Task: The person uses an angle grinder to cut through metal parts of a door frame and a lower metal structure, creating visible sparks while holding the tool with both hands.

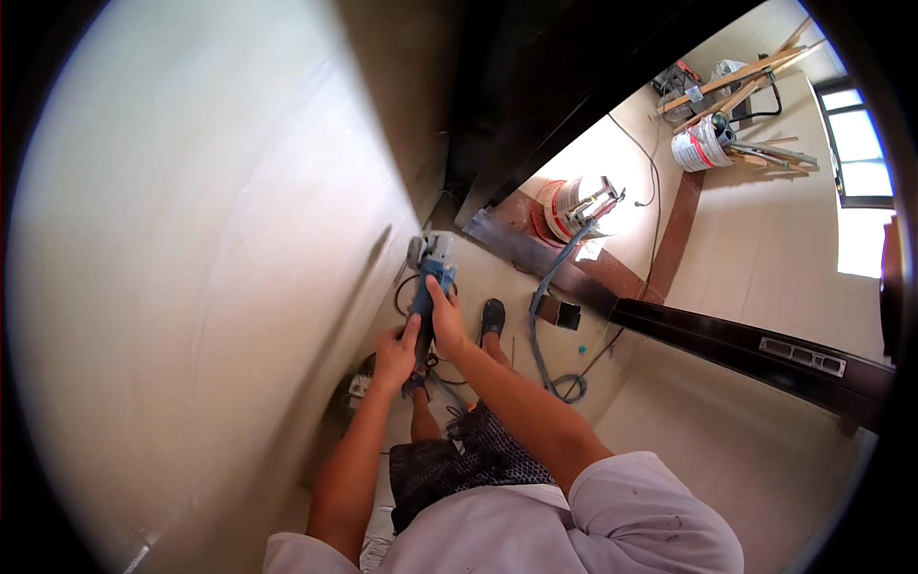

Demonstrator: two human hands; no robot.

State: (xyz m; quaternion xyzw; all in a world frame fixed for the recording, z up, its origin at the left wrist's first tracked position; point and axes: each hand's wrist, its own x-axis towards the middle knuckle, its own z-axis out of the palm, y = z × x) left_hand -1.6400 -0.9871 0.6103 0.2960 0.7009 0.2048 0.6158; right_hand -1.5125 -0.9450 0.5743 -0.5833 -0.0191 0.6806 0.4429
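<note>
Both hands grip a blue angle grinder (437,272) with a dark rear body. My left hand (394,356) is wrapped round the rear part of its body. Further forward, my right hand (446,320) holds the blue middle, its thumb lying along the top. The grinder's metal head and round disc (415,253) point away from me, close beside the pale wall (239,239) on the left. Whether the disc touches the wall or is spinning, I cannot tell. A dark cable shows around the grinder, partly hidden by my hands.
A dark door frame (727,340) with a metal strike plate crosses the right. Beyond it stand a white bucket (574,206) and another bucket (699,148) holding rods. A grey-blue hose (536,335) curls over the floor beside a small dark box (557,312). My shoe (493,315) is nearby.
</note>
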